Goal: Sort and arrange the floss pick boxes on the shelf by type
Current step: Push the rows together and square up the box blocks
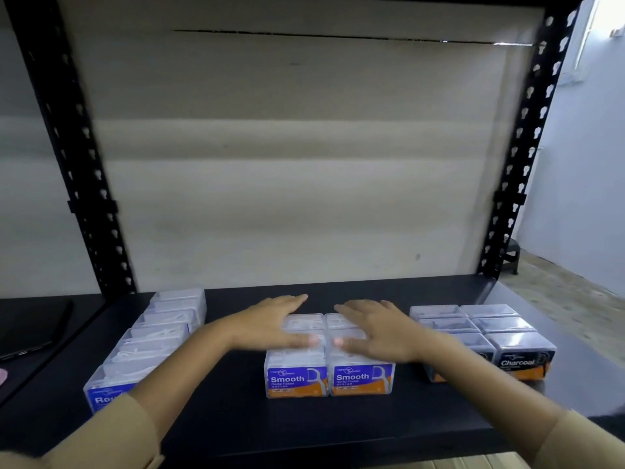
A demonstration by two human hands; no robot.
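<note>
Smooth boxes (329,380): clear w/ blue-orange labels. Charcoal box (522,362): black label, orange strip. Shelf (304,421) black; uprights (84,157) black, hole-patterned. Sleeves (101,434) tan.

Setting: a stockroom or shop-style storage area. Indicators: a black steel rack with perforated, keyhole-slotted uprights (84,157) at 10 and 2 o'clock; a dark shelf board (304,421) from 6 o'clock to centre; a plain cardboard-like back panel (287,164) at 12 o'clock. Retail-packaged floss pick boxes (329,374) stand in grouped rows. Bare pale walls (585,184) and a speckled floor (568,292) show at 3 o'clock.
</note>
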